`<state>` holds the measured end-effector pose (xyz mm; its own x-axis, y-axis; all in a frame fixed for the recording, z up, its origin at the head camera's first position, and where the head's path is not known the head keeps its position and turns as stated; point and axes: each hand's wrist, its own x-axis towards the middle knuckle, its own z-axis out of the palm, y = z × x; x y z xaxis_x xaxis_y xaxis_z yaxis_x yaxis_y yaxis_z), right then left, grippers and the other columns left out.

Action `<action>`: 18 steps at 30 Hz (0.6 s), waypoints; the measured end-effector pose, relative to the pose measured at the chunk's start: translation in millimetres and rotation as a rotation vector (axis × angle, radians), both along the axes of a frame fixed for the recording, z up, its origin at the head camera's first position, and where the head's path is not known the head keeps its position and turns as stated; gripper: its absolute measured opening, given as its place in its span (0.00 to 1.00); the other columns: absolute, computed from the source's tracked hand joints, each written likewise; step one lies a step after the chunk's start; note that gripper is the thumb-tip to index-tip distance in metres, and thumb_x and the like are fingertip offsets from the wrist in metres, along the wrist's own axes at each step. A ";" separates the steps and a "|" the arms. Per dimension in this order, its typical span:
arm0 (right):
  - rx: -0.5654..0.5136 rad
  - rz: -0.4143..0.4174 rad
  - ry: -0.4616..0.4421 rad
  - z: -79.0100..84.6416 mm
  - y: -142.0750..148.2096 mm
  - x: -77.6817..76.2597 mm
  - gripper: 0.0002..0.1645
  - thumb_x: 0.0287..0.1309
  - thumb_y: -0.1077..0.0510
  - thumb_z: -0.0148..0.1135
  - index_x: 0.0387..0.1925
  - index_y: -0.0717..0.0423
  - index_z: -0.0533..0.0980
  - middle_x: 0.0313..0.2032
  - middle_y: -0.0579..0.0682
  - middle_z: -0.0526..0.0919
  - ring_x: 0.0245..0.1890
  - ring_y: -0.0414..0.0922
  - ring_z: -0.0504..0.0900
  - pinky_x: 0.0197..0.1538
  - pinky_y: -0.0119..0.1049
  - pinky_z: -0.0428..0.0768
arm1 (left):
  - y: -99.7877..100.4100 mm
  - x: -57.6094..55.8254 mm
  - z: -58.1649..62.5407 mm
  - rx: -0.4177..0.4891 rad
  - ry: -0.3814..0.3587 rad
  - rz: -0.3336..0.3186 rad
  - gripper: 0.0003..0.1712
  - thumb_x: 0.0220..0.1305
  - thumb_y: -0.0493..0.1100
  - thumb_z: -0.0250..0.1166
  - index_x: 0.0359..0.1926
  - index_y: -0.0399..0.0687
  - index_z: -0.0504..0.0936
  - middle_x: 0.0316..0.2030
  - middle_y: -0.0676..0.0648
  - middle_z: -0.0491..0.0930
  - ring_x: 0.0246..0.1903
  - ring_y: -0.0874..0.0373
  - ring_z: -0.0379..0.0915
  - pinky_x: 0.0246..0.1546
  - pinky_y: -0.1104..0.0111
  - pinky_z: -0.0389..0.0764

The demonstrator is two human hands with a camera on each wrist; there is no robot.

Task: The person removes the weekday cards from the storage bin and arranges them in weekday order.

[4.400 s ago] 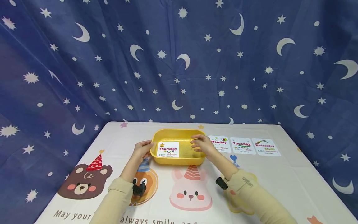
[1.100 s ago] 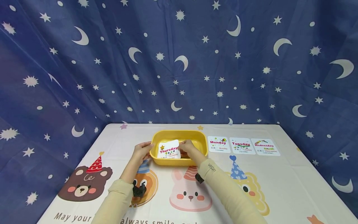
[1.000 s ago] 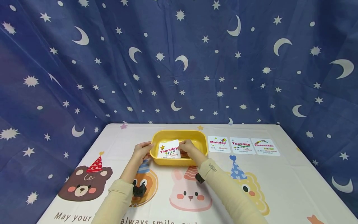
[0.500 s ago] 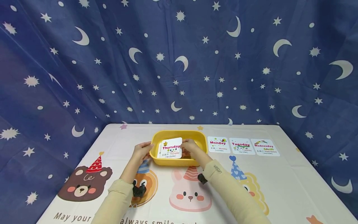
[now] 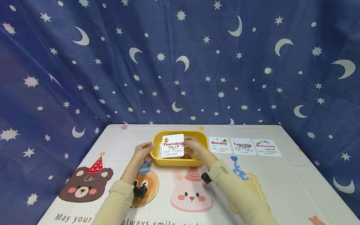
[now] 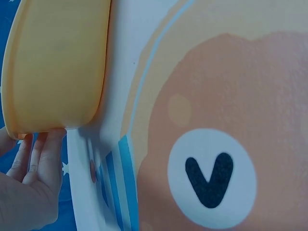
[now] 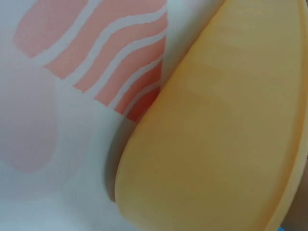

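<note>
My right hand (image 5: 195, 146) pinches a white "Thursday" card (image 5: 172, 146) by its right edge. The card is raised and tilted above the yellow plastic bin (image 5: 177, 162). A pale edge of what looks like another card shows under it. My left hand (image 5: 142, 152) grips the bin's left end. In the left wrist view, the fingers of the left hand (image 6: 36, 187) lie against the end wall of the bin (image 6: 57, 67), with the thumb at its rim. The right wrist view is mostly filled by the outer wall of the bin (image 7: 207, 125); the right hand's fingers are hidden there.
Right of the bin lie the "Monday" card (image 5: 220, 145), the "Tuesday" card (image 5: 243, 147) and the "Wednesday" card (image 5: 266, 147) in a row. All are on a white tablecloth (image 5: 303, 184) printed with cartoon animals. A blue star-and-moon curtain (image 5: 180, 93) hangs behind the table.
My right hand reached into the bin, took hold of the Thursday card's right edge and lifted it upward and slightly right. The left hand has stayed on the bin.
</note>
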<state>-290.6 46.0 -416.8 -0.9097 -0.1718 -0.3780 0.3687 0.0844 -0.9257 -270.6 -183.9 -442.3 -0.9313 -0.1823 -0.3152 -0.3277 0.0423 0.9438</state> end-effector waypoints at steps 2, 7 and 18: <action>0.011 -0.024 -0.025 0.6 -4.2 -5.2 0.22 0.61 0.67 0.54 0.57 0.61 0.65 0.36 0.54 0.77 0.23 0.41 0.72 0.24 0.26 0.78 | 0.6 -0.1 -0.8 0.004 0.000 0.003 0.25 0.66 0.39 0.58 0.62 0.35 0.69 0.56 0.32 0.72 0.28 0.63 0.78 0.29 0.72 0.84; -0.056 -0.014 -0.014 -0.8 3.9 -4.5 0.20 0.60 0.68 0.53 0.54 0.61 0.65 0.33 0.50 0.73 0.22 0.39 0.71 0.23 0.25 0.75 | 1.3 0.0 -1.6 -0.002 0.000 0.004 0.24 0.66 0.40 0.58 0.62 0.36 0.69 0.55 0.33 0.74 0.29 0.63 0.79 0.28 0.73 0.83; -0.126 0.034 0.014 14.2 15.4 3.0 0.17 0.62 0.67 0.51 0.53 0.61 0.65 0.32 0.47 0.75 0.25 0.39 0.75 0.25 0.27 0.78 | -0.8 -1.3 -2.0 -0.019 -0.005 0.004 0.25 0.66 0.41 0.58 0.62 0.37 0.69 0.55 0.34 0.74 0.29 0.63 0.78 0.29 0.73 0.84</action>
<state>-287.5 61.4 -402.7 -0.9075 -0.2481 -0.3390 0.3548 -0.0207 -0.9347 -271.9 -184.7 -444.3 -0.9290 -0.1920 -0.3164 -0.3327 0.0590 0.9412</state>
